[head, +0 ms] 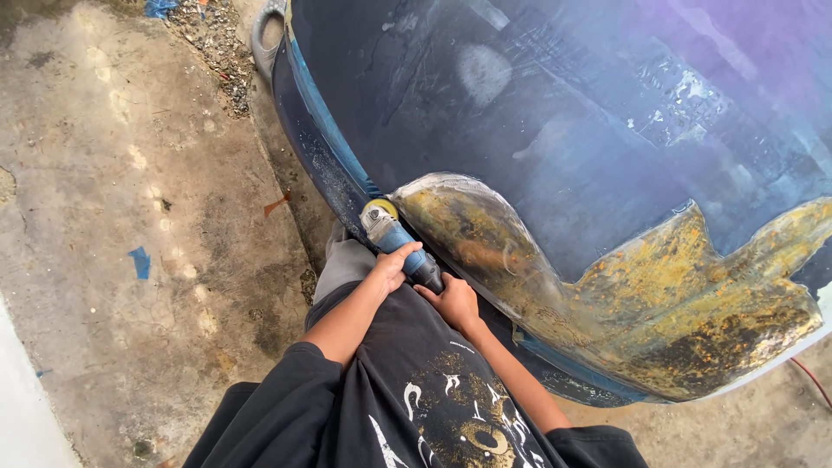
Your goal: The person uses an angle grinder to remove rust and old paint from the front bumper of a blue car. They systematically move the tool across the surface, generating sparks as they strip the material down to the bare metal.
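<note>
Blue-bodied angle grinder (400, 242) against rusty yellow patch (485, 234) of dark blue hull (555, 121).
Left hand (392, 265), right hand (452, 302): fingers clamped round grinder body.

Angle grinder (400, 242): blue body, silver-grey head, yellowish disc edge. Hull (555, 113): dark navy, scuffed whitish patches, purple tint top right, brighter blue stripe along rim (321, 121). Patch (659, 303) on hull: mottled yellow-ochre, rust brown, black blotches, pale edge. Shirt (416, 399): black, white and gold print. Trouser leg (342, 264): grey. Floor (130, 217): grey-brown concrete, pale spots, blue paint mark, small orange fleck. Cable (810, 377): red.
</note>
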